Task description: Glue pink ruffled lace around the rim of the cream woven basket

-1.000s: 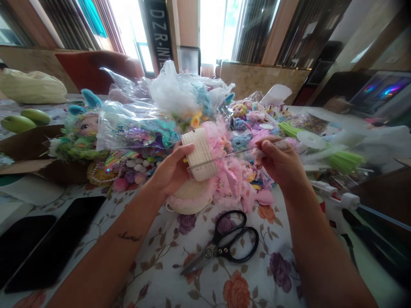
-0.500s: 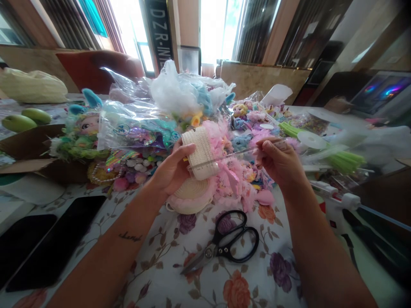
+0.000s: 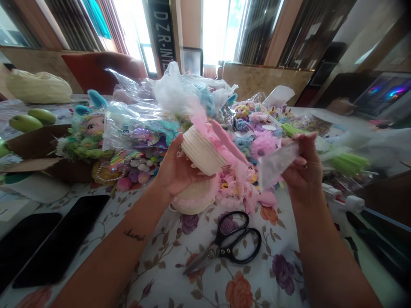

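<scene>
My left hand [image 3: 178, 173] grips a small cream woven basket-like piece [image 3: 202, 149], round and tilted, its pink fluffy trim facing right. Between the fingers of my right hand [image 3: 303, 164] is a piece of translucent plastic film [image 3: 278, 162], held apart from the woven piece and slightly blurred. Under my left hand a second cream woven round piece [image 3: 194, 197] with pink trim lies on the cloth. Pink fluffy decorations [image 3: 236, 188] are heaped beside it. Nearer to me lie black-handled scissors [image 3: 224, 244] with blades pointing left.
Plastic bags [image 3: 180, 90] and a doll [image 3: 91, 132] crowd the back. Two dark flat devices [image 3: 64, 239] and a cardboard box [image 3: 35, 147] lie left. A white glue gun [image 3: 346, 199] and green stems [image 3: 346, 162] are right. A floral tablecloth [image 3: 160, 265] covers the table.
The clear film stretched from the woven piece to my right hand has come away from it. My right hand has moved right with the film, and the woven piece has turned.
</scene>
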`<state>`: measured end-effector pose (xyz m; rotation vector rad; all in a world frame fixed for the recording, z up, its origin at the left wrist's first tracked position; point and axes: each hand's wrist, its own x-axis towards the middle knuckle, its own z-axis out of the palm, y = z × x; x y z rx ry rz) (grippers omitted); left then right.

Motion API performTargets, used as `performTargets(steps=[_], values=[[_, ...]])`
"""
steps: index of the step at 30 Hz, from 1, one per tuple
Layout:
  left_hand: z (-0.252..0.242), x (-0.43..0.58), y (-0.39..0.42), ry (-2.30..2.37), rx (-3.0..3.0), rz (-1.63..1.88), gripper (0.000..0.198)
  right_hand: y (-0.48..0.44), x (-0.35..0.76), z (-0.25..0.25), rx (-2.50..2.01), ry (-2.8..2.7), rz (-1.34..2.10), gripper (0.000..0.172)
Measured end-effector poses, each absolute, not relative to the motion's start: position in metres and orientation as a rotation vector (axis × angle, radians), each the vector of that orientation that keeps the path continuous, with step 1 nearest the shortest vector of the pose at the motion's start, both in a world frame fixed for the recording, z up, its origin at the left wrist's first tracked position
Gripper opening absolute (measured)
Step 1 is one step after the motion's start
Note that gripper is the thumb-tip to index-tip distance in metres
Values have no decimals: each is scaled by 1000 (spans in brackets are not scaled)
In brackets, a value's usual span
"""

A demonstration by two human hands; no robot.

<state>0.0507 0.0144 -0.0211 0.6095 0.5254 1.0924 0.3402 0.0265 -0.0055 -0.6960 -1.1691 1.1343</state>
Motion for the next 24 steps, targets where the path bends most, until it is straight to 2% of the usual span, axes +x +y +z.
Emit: performTargets(steps=[4,9,13,17,20,24], values=[[-25,51,16,447,549,1057,72,29,354,-15,-642,-1492,1363,40],[-28,49,16,374,611,1059,75,36,340,-21,-881,-1780,1620,29],[-28,50,16,327,630,1019,65,38,309,-30,-871,-1487,1653,27],[-32,55,17,377,589,1010,48,38,294,-39,-814,-1475,1704,27],[-36,57,20,492,562,1113,28,37,291,-41,-801,-1471,1770,33],[-39,56,22,594,558,1281,19,36,285,-40,-793,-1422,1820,39]])
